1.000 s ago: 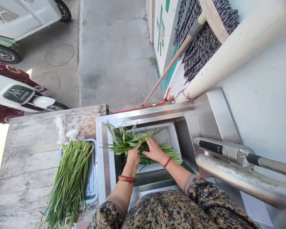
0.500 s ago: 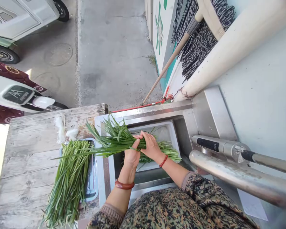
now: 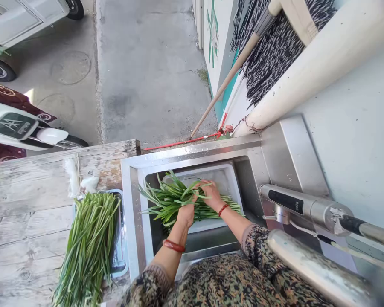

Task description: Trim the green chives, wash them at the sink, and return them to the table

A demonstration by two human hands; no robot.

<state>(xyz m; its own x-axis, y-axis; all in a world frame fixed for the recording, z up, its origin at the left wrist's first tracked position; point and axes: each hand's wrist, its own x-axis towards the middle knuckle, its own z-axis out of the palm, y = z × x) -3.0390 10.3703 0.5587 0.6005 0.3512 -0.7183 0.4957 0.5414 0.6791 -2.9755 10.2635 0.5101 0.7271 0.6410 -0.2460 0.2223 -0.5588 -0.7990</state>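
A bunch of green garlic chives (image 3: 168, 200) lies in a pale tray (image 3: 235, 179) inside the steel sink, leaf ends to the left and stalk ends to the right. My left hand (image 3: 187, 212) is closed around the leafy part, its fingers partly hidden by the leaves. Just right of it, my right hand (image 3: 212, 195) is closed on the same bunch, with a few leaf blades crossing over its fingers. A second, larger pile of chives (image 3: 86, 247) rests on a blue-rimmed tray (image 3: 125, 238) to the left of the sink.
The steel sink (image 3: 192, 150) adjoins a weathered wooden table (image 3: 28, 217), where white plastic scraps (image 3: 89, 184) lie. A tap (image 3: 284, 200) and a thick metal pipe (image 3: 307, 260) reach in from the right. Beyond the sink lean a mop (image 3: 224, 85) and a white pipe (image 3: 294, 72).
Both hands have lowered the bunch into the sink tray. Its leaf tips, which stuck out over the sink's left edge, now lie within the basin. The view has shifted slightly.
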